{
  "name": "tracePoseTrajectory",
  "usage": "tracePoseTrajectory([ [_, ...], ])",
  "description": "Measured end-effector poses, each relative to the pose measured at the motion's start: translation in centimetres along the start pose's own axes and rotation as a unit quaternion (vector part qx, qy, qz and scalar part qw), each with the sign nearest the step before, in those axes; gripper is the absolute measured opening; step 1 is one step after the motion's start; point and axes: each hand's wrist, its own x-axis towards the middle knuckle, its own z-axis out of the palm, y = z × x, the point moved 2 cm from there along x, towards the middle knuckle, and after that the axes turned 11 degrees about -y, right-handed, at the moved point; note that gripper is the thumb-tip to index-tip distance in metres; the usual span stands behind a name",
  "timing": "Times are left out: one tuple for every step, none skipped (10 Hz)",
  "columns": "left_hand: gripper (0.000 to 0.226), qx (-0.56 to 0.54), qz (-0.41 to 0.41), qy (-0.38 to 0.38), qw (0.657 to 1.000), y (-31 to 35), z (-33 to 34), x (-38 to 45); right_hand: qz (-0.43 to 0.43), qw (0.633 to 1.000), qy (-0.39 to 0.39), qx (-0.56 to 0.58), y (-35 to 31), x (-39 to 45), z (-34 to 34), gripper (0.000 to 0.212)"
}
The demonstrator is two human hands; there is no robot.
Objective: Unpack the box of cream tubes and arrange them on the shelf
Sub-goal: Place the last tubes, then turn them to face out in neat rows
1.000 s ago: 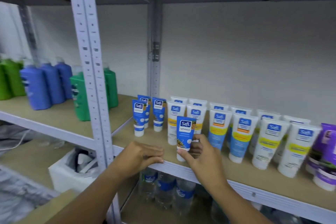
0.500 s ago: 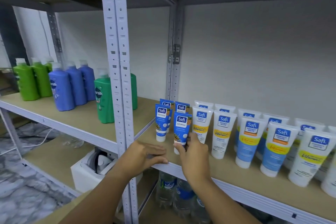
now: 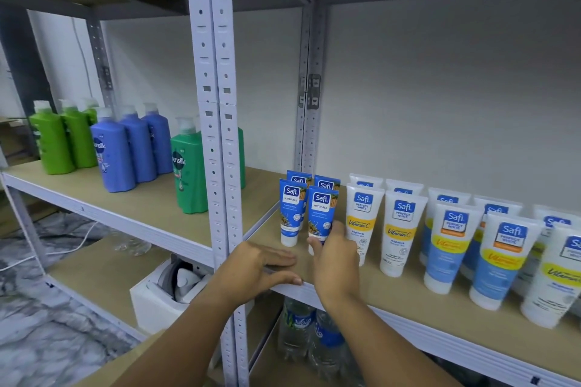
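Currently the step in hand is placement: the right hand [image 3: 338, 256] grips the lower part of a blue cream tube [image 3: 321, 214], standing it upright on the shelf [image 3: 408, 289] beside a matching blue tube [image 3: 290, 214] and in front of two more. The left hand [image 3: 256, 269] rests flat on the shelf edge, fingers [image 3: 279, 260] straight and holding nothing. Next move, as judged: release without tipping the tube, then fetch another. The box is out of view; the tube's cap is hidden behind the right hand.

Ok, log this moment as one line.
stage: placing | right hand: holds blue tube upright on shelf | left hand: rests on shelf edge
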Motion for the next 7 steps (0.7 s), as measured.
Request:
tracePoseTrajectory([
  [0.050, 0.001, 0.000, -0.002, 1.000, 0.0, -0.1, 0.1, 0.006, 1.000, 0.000, -0.004, -0.1, 0.1, 0.1, 0.042],
  [0.051, 0.005, -0.003, -0.012, 1.000, 0.1, -0.3, 0.3, 0.006, 1.000, 0.003, -0.002, -0.2, 0.3, 0.2, 0.041],
  [0.052, 0.013, -0.006, -0.024, 1.000, 0.0, -0.5, 0.5, 0.007, 1.000, 0.006, 0.002, -0.1, 0.5, 0.4, 0.041],
  [0.052, 0.015, -0.011, -0.027, 0.999, 0.1, -0.6, 0.5, 0.008, 1.000, 0.011, 0.002, -0.1, 0.5, 0.5, 0.042],
  [0.053, 0.019, -0.016, -0.032, 0.999, 0.1, -0.6, 0.6, 0.000, 1.000, 0.013, 0.009, -0.1, 0.4, 0.4, 0.041],
  [0.053, 0.029, -0.019, -0.043, 0.998, -0.1, -0.7, 0.7, -0.004, 1.000, 0.000, 0.018, -0.1, 0.2, 0.3, 0.040],
  [0.048, 0.030, -0.018, -0.044, 0.998, 0.5, -1.5, 1.0, -0.022, 1.000, 0.002, 0.023, 0.3, -0.3, -0.2, 0.035],
])
